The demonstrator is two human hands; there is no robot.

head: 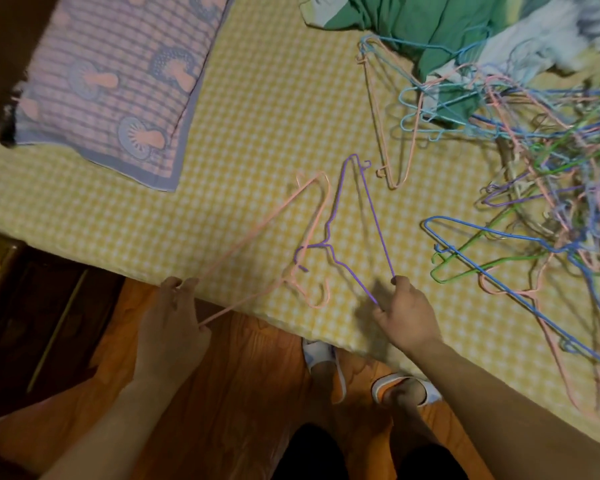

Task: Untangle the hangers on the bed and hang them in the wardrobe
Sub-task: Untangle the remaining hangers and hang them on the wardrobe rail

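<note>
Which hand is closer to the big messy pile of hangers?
The right hand. It holds the purple hanger just left of the hanger pile; the left hand holds the pink hanger farther left.

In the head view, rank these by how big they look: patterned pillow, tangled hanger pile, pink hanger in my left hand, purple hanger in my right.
1. tangled hanger pile, cut off by the frame edge
2. patterned pillow
3. pink hanger and purple hanger: too alike to rank

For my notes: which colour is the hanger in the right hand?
Purple hanger, held by the right hand; head view.
</note>
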